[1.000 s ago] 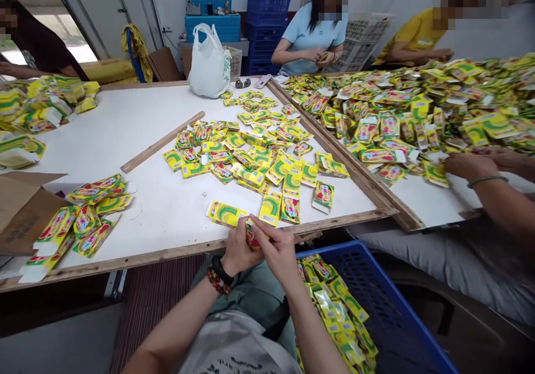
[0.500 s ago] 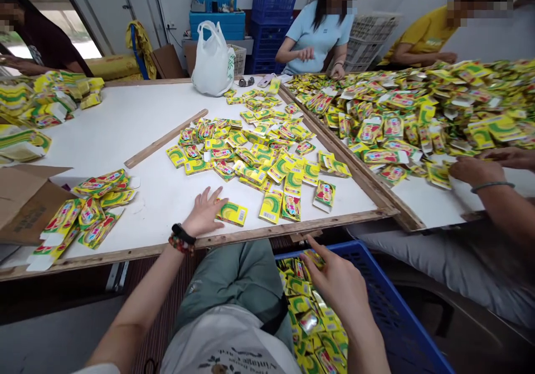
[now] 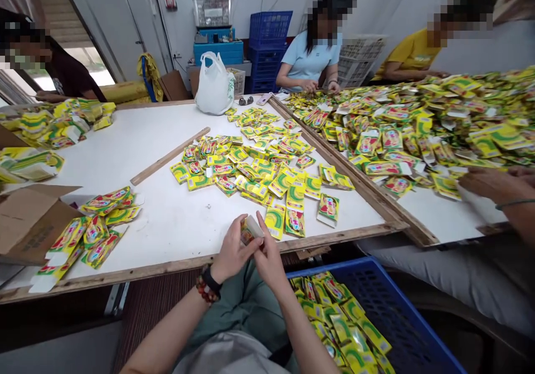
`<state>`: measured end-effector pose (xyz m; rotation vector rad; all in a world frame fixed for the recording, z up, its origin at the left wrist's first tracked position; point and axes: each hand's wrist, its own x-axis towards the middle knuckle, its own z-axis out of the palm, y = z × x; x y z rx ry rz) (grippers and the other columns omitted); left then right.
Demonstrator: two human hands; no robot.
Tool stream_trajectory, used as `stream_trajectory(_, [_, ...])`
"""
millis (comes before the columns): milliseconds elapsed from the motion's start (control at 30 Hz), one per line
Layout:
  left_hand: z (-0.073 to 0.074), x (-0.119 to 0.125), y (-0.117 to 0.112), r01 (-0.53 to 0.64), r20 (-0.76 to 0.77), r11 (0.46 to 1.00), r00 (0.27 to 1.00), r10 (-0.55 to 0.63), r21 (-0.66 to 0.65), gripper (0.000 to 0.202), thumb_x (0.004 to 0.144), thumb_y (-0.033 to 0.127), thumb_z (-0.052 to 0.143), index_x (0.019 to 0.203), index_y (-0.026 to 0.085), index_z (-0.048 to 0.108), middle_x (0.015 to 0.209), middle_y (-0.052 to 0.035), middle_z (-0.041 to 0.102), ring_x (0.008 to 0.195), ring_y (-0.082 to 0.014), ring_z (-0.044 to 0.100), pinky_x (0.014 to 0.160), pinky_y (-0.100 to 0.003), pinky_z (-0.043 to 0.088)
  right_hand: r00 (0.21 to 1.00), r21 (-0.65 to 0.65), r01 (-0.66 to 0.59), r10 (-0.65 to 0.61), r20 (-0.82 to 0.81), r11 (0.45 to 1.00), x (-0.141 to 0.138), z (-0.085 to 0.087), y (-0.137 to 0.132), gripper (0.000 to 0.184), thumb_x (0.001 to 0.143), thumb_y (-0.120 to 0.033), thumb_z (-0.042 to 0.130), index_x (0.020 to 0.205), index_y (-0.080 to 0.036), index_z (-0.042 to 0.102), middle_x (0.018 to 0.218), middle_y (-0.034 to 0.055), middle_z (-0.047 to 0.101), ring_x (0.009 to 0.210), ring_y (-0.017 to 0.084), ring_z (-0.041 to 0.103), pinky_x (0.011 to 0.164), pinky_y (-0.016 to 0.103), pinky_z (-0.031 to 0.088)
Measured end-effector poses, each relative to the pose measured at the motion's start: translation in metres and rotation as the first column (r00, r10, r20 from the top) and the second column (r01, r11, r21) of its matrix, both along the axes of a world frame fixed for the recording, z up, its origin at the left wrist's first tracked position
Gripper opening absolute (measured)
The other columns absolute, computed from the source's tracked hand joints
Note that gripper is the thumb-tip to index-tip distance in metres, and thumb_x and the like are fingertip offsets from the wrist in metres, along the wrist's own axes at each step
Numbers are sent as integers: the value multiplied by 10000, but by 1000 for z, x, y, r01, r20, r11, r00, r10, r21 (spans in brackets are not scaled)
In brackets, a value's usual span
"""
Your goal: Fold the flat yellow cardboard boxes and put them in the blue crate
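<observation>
Both my hands meet at the near edge of the white table point(image 3: 167, 218), pinching one small yellow carton point(image 3: 249, 230) between them. My left hand point(image 3: 231, 251), with a black watch and bead bracelet at the wrist, grips its left side. My right hand point(image 3: 267, 254) closes on its right side. Just beyond lie several flat yellow-green cartons point(image 3: 259, 168) scattered across the table. A blue crate point(image 3: 393, 318) partly filled with cartons sits below my right arm.
A wooden stick point(image 3: 169, 155) and a white plastic bag point(image 3: 214, 87) lie further back. A brown cardboard box point(image 3: 29, 223) and more cartons point(image 3: 96, 223) are at the left. Other people sit around; one person's hands point(image 3: 497, 184) work a big carton heap point(image 3: 418, 117) on the right table.
My left hand lifted a flat carton off the table and my right hand came up from the blue crate; both now hold that carton together at the table edge.
</observation>
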<state>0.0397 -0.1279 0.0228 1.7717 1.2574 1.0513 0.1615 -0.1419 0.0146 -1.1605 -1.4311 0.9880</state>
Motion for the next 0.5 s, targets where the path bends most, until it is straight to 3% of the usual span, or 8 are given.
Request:
stream_trajectory(133, [-7, 9, -7, 14, -52, 995, 999, -9, 96, 622, 895, 536, 449, 1365, 154, 309, 1313, -166, 446, 1211, -289, 448, 1031, -466, 362, 984, -103, -97, 80, -157, 990, 14, 27, -12, 665, 836, -239, 540, 1469, -233, 338, 1329, 75, 565, 1247, 195, 521, 1072, 372, 405])
stream_trajectory(267, [0, 4, -1, 167, 47, 982, 984, -172, 92, 849, 827, 655, 476, 1407, 111, 178, 1293, -186, 451, 1150, -289, 492, 972, -431, 420, 962, -142, -149, 110, -251, 979, 22, 45, -13, 637, 829, -340, 613, 1426, -236, 418, 1270, 72, 607, 1120, 190, 601, 1005, 354, 464])
stream_trajectory(367, [-2, 4, -2, 158, 105, 987, 982, -159, 13, 883, 778, 620, 581, 1386, 107, 198, 1274, -179, 481, 1131, -281, 514, 962, -416, 435, 956, -173, -144, 91, -280, 974, 25, 37, -10, 508, 810, -418, 640, 1271, -210, 602, 1209, 64, 646, 1154, 220, 583, 1045, 383, 428])
stream_trajectory(500, [-12, 15, -13, -32, -10, 994, 999, 31, -102, 725, 778, 414, 641, 1349, 150, 282, 1237, -156, 542, 1053, -272, 575, 894, -419, 474, 905, -274, -17, -101, -413, 962, 17, 17, -6, 409, 808, -486, 621, 1063, -182, 721, 1109, 65, 692, 1114, 243, 602, 1030, 411, 438])
